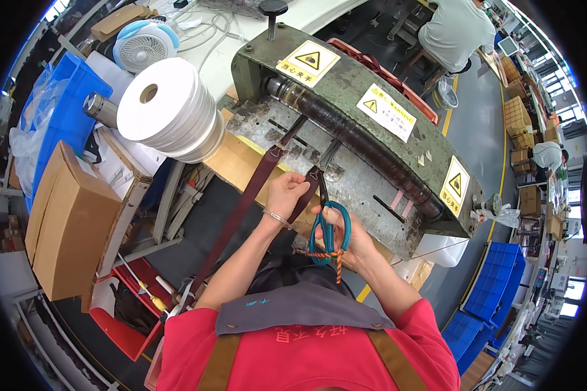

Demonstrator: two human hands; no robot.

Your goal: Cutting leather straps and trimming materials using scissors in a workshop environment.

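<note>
My left hand (285, 197) is closed, its fingers pinching a maroon webbing strap (301, 207) near the strap's upper end. In my right hand (353, 240) is a pair of scissors (329, 229) with teal handles and an orange cord tied to them. The dark blades point up beside the pinched strap; whether they touch it I cannot tell. Just beyond, a narrow dark piece (329, 154) runs from the strap's end toward the roller. A second maroon strap (248, 194) hangs from the metal plate (355, 186), down to the left past my left forearm.
A green machine housing (346, 78) with a dark roller (365, 153) spans the far side of the plate. White rolls (176, 111) are stacked at left, near a small fan (145, 52) and a cardboard box (72, 221). Blue crates (496, 277) stand right; a seated person (456, 32) is beyond.
</note>
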